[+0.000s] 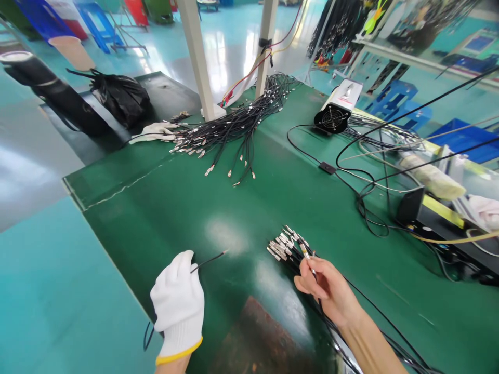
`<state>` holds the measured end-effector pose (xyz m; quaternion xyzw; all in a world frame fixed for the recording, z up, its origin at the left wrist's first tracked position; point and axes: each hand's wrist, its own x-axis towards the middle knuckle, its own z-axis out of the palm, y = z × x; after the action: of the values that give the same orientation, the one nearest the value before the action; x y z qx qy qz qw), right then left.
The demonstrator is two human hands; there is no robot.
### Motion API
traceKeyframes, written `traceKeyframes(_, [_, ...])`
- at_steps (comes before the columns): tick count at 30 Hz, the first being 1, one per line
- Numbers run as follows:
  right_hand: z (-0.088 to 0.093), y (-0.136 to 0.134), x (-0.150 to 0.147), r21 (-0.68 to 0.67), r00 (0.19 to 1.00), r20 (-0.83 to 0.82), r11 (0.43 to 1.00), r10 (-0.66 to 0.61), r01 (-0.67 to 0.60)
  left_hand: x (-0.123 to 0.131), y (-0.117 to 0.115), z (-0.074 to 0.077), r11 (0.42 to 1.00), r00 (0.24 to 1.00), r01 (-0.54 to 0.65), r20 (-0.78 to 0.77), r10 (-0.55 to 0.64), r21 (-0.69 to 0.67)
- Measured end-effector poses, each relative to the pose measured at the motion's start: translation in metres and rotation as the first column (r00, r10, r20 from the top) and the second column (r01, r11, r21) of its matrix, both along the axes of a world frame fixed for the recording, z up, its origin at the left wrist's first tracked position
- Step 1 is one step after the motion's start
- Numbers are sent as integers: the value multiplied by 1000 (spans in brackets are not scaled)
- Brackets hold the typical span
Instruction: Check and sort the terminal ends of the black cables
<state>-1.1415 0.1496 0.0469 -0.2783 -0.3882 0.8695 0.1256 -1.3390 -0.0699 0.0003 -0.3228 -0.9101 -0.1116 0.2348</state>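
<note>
My left hand point(178, 297), in a white knit glove with a yellow cuff, is closed around a thin black wire point(208, 259). The wire's bare tip points right, over the green table, and a loop of it hangs below the wrist. My bare right hand point(325, 288) pinches a black cable point(311, 261) with a silvery metal end between thumb and fingers. Just beyond those fingers lies a bundle of black cables with metal terminals point(283, 244), their tails running toward the lower right. A rusty brown plate point(259, 343) sits at the near edge between my hands.
A large heap of black cables point(241, 119) lies across the far side of the green table point(187, 202), by a white post. A fan-fronted device point(337, 106) and tangled cords point(366, 197) occupy the right. A white glove point(154, 132), black bag point(120, 96) and black bottle point(58, 96) are far left.
</note>
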Motion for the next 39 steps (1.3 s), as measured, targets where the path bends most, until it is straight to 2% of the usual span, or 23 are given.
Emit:
traceKeyframes(11, [-6, 1, -1, -49, 1000, -2, 999, -21, 21, -1, 0, -4, 1000, 1000, -6, 10, 6, 10])
traceKeyframes(15, [-6, 1, 1, -25, 999, 38, 999, -38, 39, -1, 0, -4, 1000, 1000, -14, 20, 14, 8])
traceKeyframes(22, [-4, -4, -3, 201, 973, 226, 979, -39, -7, 0, 0, -4, 1000, 999, -24, 21, 24, 0])
traceKeyframes(25, [-7, -8, -6, 340, 956, 291, 938, -43, -61, -1, -1, -5, 1000, 999, -26, 26, 26, -8])
traceKeyframes(28, [-11, -13, -9, 470, 937, 346, 874, -52, -125, -1, -1, -4, 1000, 999, -24, 22, 25, -16])
traceKeyframes(30, [-12, -20, -9, 572, 926, 369, 804, -74, -164, -1, -1, -3, 999, 999, -27, 22, 27, -18])
traceKeyframes(34, [-16, -37, 0, 783, 924, 341, 596, -174, -177, -1, 1, 0, 999, 999, -34, 25, 34, -8])
traceKeyframes(35, [-18, -39, 5, 841, 922, 323, 511, -213, -176, -1, 2, 1, 999, 999, -35, 35, 36, -11])
traceKeyframes(36, [-20, -40, 11, 900, 915, 302, 395, -267, -182, -1, 3, 2, 999, 998, -41, 51, 41, -16])
traceKeyframes(38, [-25, -36, 26, 966, 874, 260, 94, -410, -243, -2, 3, 3, 998, 995, -53, 86, 55, -21])
traceKeyframes(39, [-28, -32, 35, 957, 846, 233, -41, -480, -287, -1, 3, 4, 998, 993, -61, 101, 63, -21])
